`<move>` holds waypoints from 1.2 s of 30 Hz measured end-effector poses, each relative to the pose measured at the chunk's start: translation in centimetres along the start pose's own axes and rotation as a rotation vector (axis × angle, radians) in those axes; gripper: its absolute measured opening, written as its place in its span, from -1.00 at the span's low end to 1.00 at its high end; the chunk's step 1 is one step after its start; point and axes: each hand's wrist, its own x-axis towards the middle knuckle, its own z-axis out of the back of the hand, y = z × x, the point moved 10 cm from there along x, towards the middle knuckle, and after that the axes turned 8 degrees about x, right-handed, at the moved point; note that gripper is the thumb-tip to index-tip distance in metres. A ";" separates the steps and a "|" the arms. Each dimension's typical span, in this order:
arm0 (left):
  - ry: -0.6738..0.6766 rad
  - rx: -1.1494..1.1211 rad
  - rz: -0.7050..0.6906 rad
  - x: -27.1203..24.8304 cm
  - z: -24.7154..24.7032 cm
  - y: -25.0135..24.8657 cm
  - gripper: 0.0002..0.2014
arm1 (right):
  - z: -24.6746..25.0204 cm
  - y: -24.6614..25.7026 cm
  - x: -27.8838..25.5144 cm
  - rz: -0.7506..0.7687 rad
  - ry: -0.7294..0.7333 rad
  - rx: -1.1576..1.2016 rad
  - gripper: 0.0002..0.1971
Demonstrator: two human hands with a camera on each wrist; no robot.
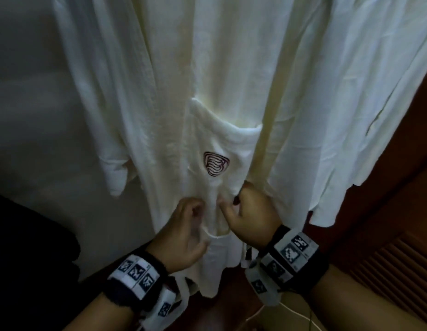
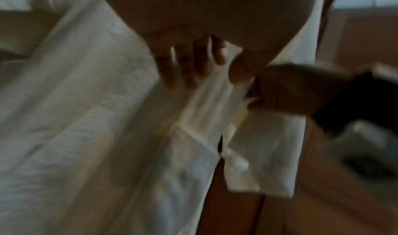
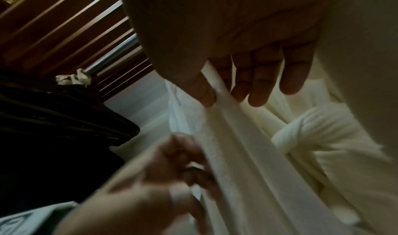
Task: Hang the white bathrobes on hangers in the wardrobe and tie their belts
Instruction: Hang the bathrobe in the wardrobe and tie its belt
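A white bathrobe hangs at twelve o'clock. The right hand pinches a fold of it below the pocket; the left hand, fingers loosely curled, touches it alongside.

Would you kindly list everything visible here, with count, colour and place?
bathrobe: at least one, white, hanging ahead.
pocket: one, white, on the robe front, dark red logo.
belt knot: one, white, tied, right wrist view.
wardrobe door: one, brown, slatted, right.
wall: white, left.
wrist bands: two, black with markers.
left hand: curled at the fabric.
right hand: pinching a fabric strip.
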 end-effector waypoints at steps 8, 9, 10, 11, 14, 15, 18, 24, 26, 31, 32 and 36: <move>-0.323 -0.294 0.530 2.0 2.4 9.1 -0.74 | -1.5 -1.4 1.3 0.044 0.028 0.128 -0.70; -0.309 -0.362 0.537 2.0 2.8 9.3 -0.78 | -1.5 -3.2 2.0 -0.059 0.036 0.072 -0.71; -0.293 -0.405 0.528 2.0 3.0 9.6 -0.75 | -2.3 -5.0 2.4 -0.160 0.097 0.010 -0.70; -0.279 -0.427 0.510 2.0 3.2 9.5 -0.71 | -3.3 -6.5 2.6 -0.242 0.169 -0.035 -0.67; -0.266 -0.417 0.510 1.3 3.5 9.5 -0.79 | -7.3 -8.7 2.4 -0.375 0.360 -0.067 -0.50; -0.271 -0.438 0.505 1.1 3.4 9.4 -0.80 | -8.8 -9.3 2.2 -0.423 0.411 -0.074 -0.43; -0.241 -0.424 0.552 0.5 2.6 9.8 -0.78 | -13.6 -12.2 1.5 -0.518 0.537 -0.083 -0.20; -0.141 -0.041 0.450 1.7 3.0 9.8 -0.82 | -16.4 -11.4 0.3 -0.589 0.542 0.131 -0.44; -0.124 0.110 0.521 2.2 3.0 10.8 -0.78 | -14.0 -8.7 0.2 -0.556 0.452 0.254 -0.78; -0.017 0.153 0.662 4.0 0.6 15.4 -0.40 | -8.3 -1.6 -2.3 -0.248 0.532 0.161 -0.57; 0.024 0.087 0.637 4.6 -0.5 15.3 -0.38 | -7.2 -0.1 -2.5 -0.189 0.535 0.218 -0.47; 0.153 -0.433 0.508 6.2 -3.3 13.2 -0.60 | -4.5 1.1 -1.4 -0.143 0.522 0.388 -0.78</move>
